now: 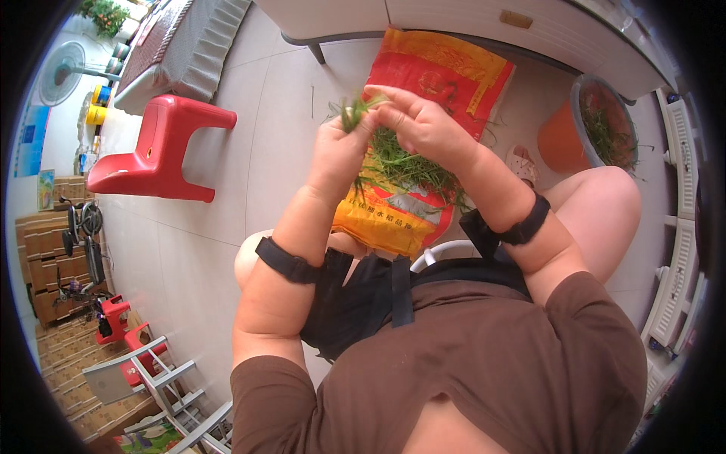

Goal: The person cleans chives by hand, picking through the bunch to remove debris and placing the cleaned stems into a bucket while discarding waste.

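Observation:
My left hand (pixel 342 148) grips a small bunch of thin green stalks (pixel 353 116), whose leafy ends stick out past the thumb. Close against it, my right hand (pixel 424 126) pinches the pale end of the bunch between thumb and fingers. Below both hands lies a loose pile of similar greens (pixel 411 164). The pile rests on a red and yellow woven sack (pixel 437 62) spread on the floor, which bears printed writing. My right palm is turned away, so what it may hold is hidden.
An orange bucket (pixel 554 141) with a grey rim holds more greens at the right. A red plastic chair (pixel 164 147) stands to the left. Ahead is a white cabinet (pixel 454 20) on legs. A fan (pixel 61 74), stacked cardboard boxes (pixel 51 267) and a folding metal chair (pixel 164 380) line the left side.

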A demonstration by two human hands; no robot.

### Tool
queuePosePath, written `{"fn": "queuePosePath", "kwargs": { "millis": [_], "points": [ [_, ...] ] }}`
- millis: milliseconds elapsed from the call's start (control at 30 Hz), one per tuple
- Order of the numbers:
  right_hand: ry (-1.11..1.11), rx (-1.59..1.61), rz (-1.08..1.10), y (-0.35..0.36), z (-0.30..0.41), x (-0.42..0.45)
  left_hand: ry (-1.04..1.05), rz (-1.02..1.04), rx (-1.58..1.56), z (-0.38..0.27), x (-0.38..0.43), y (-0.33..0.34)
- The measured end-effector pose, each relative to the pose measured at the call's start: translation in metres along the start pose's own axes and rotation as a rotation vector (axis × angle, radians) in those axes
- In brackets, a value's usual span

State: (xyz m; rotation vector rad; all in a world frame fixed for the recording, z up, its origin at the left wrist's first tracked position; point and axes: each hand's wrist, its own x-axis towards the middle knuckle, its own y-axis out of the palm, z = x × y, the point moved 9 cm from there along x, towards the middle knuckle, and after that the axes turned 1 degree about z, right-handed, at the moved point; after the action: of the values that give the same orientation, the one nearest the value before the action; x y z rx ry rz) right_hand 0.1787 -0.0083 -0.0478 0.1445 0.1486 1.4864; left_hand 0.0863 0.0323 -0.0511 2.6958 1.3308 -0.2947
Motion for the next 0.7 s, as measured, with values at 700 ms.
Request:
{"fn": "queuePosePath", "kwargs": {
  "millis": [700],
  "points": [
    [0.293,-0.073,-0.101,-0.067,-0.082,0.013,0.281,-0.335,-0.535,-0.038,-0.004,-0.082]
  ]
}}
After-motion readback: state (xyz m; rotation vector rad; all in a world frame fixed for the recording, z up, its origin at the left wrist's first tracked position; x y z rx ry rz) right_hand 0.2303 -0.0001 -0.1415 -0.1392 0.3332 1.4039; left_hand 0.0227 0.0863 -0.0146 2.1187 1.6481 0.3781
